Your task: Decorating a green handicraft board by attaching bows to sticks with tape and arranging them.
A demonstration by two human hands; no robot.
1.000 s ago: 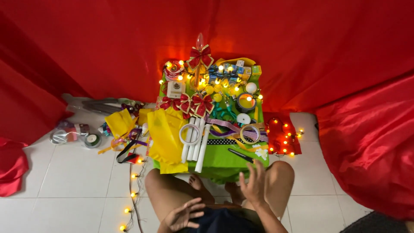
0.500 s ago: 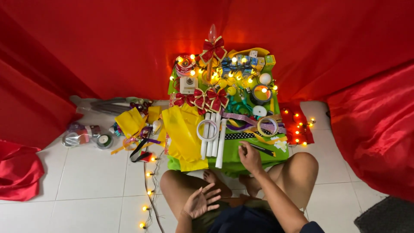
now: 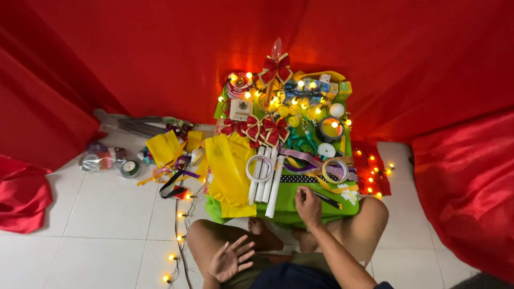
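Note:
I sit cross-legged on white tiles in front of a low green table crowded with craft things. My right hand rests on the table's near edge, fingers curled down at the end of a thin black pen-like stick; whether they grip it is unclear. My left hand hovers palm up over my left knee, fingers spread and holding nothing. Just beyond the right hand lie a black dotted ribbon, a yellow tape ring, three white sticks and a white tape ring.
Yellow sheets hang over the table's left side. Red bows and lit bulbs fill the far half. A light string trails on the floor at left, beside ribbon spools. Red cloth drapes all around.
My right hand has pulled back from the ribbons towards the table's near edge, by the black stick. My left hand stays open over my knee. The view has shifted slightly.

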